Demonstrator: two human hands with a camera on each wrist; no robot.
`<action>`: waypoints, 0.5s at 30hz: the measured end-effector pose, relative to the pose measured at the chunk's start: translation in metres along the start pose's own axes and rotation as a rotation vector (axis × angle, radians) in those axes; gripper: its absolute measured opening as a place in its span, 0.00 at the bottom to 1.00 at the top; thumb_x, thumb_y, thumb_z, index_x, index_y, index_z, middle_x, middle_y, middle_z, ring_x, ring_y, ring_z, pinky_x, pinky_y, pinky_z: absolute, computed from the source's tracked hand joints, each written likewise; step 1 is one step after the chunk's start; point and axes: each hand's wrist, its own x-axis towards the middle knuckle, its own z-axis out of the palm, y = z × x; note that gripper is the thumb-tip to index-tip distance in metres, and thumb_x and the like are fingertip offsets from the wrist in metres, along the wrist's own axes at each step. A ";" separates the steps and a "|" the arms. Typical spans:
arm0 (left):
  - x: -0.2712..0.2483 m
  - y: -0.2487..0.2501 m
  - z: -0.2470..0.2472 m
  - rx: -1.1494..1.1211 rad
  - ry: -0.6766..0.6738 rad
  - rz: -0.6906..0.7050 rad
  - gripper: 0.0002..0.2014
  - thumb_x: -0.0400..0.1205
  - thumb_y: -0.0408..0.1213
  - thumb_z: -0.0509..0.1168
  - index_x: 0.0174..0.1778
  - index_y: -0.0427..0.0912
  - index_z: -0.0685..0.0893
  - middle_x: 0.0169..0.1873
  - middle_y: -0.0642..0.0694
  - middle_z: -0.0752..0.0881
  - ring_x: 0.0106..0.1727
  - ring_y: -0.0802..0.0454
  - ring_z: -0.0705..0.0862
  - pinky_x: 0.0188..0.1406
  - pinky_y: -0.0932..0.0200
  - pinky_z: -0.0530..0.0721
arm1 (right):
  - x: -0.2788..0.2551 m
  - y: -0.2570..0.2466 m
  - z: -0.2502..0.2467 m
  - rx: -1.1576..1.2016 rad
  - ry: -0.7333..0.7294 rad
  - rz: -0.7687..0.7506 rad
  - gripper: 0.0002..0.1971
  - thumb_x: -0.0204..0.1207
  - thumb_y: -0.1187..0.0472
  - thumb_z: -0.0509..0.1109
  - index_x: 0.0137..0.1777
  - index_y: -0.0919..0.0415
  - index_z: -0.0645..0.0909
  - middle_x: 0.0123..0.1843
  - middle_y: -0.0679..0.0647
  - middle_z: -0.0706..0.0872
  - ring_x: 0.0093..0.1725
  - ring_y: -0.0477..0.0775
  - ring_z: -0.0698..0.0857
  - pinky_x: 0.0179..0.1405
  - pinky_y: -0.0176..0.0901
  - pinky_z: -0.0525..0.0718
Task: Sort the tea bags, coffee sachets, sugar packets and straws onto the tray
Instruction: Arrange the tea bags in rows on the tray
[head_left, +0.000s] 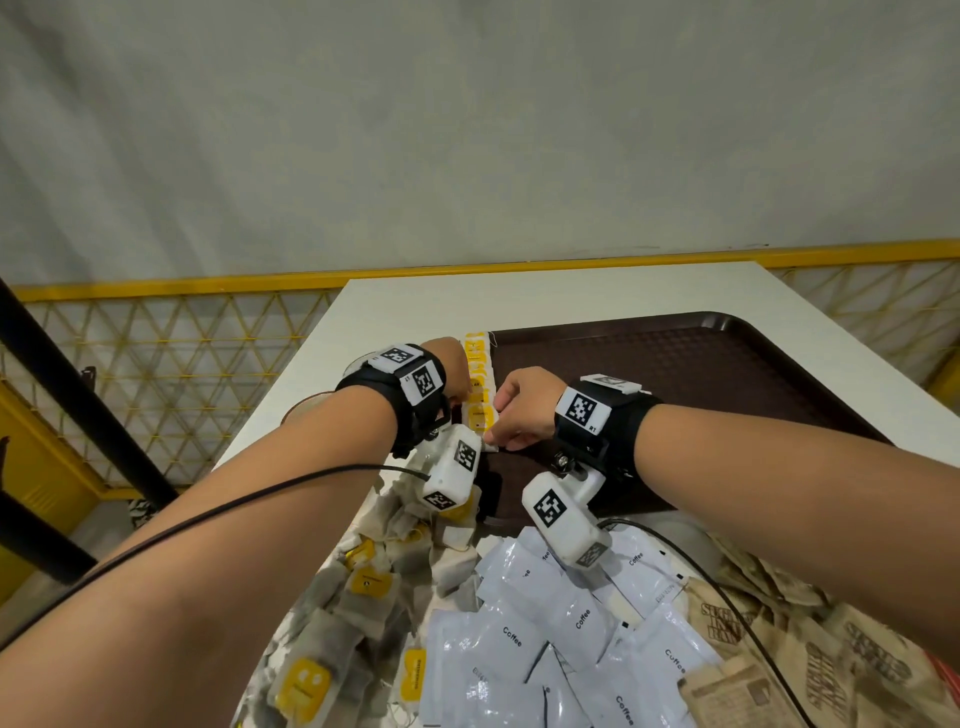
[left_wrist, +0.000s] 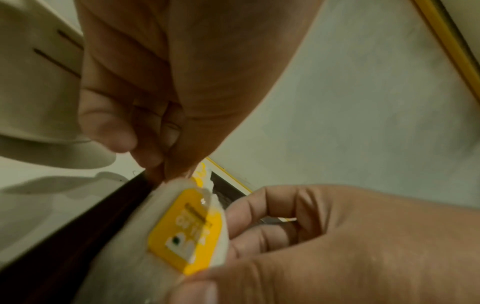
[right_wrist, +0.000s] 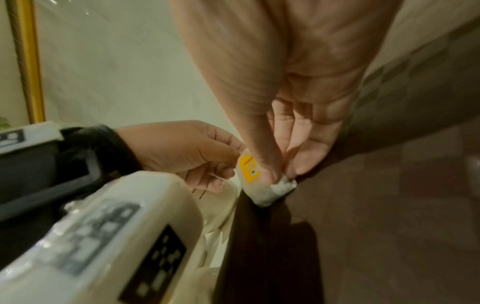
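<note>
Both your hands meet at the left rim of the brown tray (head_left: 675, 364), over one tea bag (left_wrist: 182, 232) with a yellow tag. Your right hand (head_left: 519, 405) pinches the bag's near corner between thumb and fingertips; in the right wrist view the white corner bunches just under your thumb, against the tray's dark edge. Your left hand (head_left: 447, 364) has its fingers curled down onto the bag's far end, tips bunched together at the paper; it looks like a pinch, though the exact contact is blurred. The bag lies along the tray's left edge, nearest you in a row of tea bags (head_left: 478, 364) with yellow tags that runs away from you along that rim.

The tray sits on a white table (head_left: 415, 296). On the near part of the table are three loose piles, well apart from the tray's middle: more tea bags, the heap (head_left: 363, 597) at left; white coffee sachets (head_left: 545, 634) marked "Coffee" in the middle; brown sugar packets (head_left: 831, 649) at right. A pale round lid (left_wrist: 39, 102) lies on the table just left of your left hand. Straws: can't tell from these views. Black cables (head_left: 208, 514) run from both wrist cameras.
</note>
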 end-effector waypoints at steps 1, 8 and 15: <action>-0.001 0.001 0.001 0.013 0.019 0.004 0.06 0.80 0.31 0.66 0.48 0.34 0.86 0.41 0.39 0.84 0.43 0.43 0.83 0.50 0.53 0.84 | 0.000 0.000 0.000 -0.009 0.007 -0.004 0.17 0.65 0.77 0.78 0.39 0.60 0.73 0.35 0.60 0.80 0.34 0.58 0.85 0.44 0.55 0.90; -0.016 -0.008 -0.005 -0.103 0.104 -0.008 0.09 0.82 0.32 0.64 0.48 0.30 0.87 0.41 0.37 0.89 0.37 0.43 0.85 0.44 0.55 0.85 | -0.003 -0.001 -0.007 -0.030 0.005 -0.002 0.15 0.67 0.73 0.79 0.31 0.62 0.74 0.31 0.60 0.80 0.33 0.56 0.84 0.41 0.50 0.89; -0.030 -0.011 0.006 -0.222 -0.018 -0.032 0.11 0.77 0.33 0.71 0.51 0.28 0.88 0.30 0.41 0.84 0.32 0.46 0.82 0.53 0.49 0.88 | -0.008 -0.002 0.002 -0.129 -0.150 -0.033 0.11 0.72 0.78 0.71 0.36 0.62 0.85 0.39 0.59 0.85 0.43 0.54 0.85 0.47 0.45 0.88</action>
